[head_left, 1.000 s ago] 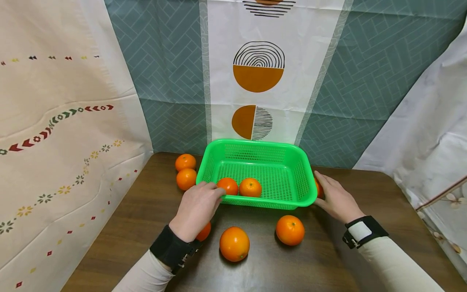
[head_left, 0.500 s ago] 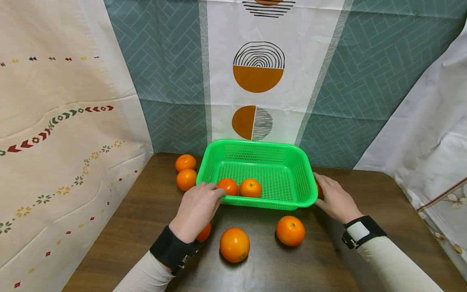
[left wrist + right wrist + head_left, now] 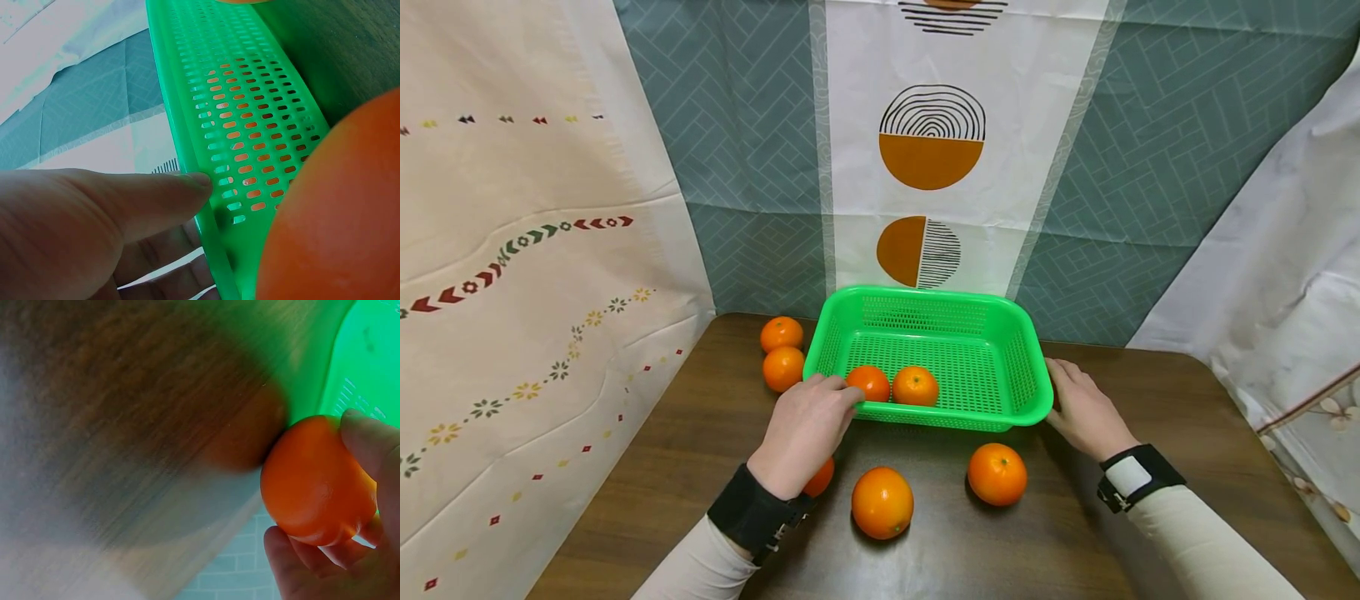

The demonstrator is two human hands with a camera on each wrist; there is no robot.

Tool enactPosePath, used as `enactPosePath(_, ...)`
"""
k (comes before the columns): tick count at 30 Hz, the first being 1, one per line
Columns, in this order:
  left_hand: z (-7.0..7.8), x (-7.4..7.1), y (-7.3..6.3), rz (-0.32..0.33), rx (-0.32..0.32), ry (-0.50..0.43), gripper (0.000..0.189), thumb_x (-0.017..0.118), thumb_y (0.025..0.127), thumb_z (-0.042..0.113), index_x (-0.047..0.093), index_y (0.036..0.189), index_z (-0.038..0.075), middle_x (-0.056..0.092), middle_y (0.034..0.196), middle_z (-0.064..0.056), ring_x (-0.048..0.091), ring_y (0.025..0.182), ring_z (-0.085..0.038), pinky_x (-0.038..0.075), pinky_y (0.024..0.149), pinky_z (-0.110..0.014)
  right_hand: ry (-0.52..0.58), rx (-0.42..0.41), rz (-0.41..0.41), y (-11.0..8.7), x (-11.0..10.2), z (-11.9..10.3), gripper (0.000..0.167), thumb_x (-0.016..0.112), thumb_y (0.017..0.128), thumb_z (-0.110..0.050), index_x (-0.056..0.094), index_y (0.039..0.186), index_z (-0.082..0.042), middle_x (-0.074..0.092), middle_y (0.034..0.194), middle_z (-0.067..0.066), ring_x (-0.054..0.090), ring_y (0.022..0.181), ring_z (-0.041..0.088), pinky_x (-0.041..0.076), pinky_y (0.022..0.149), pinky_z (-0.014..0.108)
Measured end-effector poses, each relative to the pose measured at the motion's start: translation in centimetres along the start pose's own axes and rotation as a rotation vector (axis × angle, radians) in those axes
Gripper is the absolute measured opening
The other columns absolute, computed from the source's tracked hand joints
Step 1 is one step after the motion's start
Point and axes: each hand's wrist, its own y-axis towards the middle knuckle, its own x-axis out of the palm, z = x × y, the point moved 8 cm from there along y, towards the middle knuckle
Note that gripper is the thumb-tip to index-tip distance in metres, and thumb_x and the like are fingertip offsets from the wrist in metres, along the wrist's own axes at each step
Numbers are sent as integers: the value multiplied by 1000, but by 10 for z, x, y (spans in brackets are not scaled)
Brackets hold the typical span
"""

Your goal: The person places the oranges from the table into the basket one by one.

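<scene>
A green plastic basket with slotted walls stands at the back of the table. Two oranges, one on the left and one beside it, lie inside near its front wall. My left hand pinches the basket's front-left rim; in the left wrist view its thumb presses the outer side, with fingers behind the rim. At the basket's right wall my right hand grips an orange between thumb and fingers, close to the tabletop. That orange is almost wholly hidden in the head view.
In front of the basket lie a large orange, another orange and one partly hidden by the left wrist. Two more, a rear orange and a nearer orange, sit left of the basket. Curtains hang behind.
My right hand has turned and shifted slightly, covering more of the orange in the head view. The left hand and basket stay still.
</scene>
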Motion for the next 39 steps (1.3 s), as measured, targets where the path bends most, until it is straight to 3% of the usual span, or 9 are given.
enactPosePath(19,-1,1,-2,-15,-8,-4,20,96,86,11,80,95,20,68,84,4,62,74,-21,50,62,-30,9,16,11,1,9,4,73,85,98,-21,49,156,6,51,152,32,52,137,54,43,113,74)
enactPosePath(39,-1,1,0,-8,-5,-11,21,96,86,9,80,95,20,70,85,3,63,75,-23,51,63,-32,10,14,7,1,3,0,74,86,98,-19,47,155,8,50,151,33,53,137,54,44,113,73)
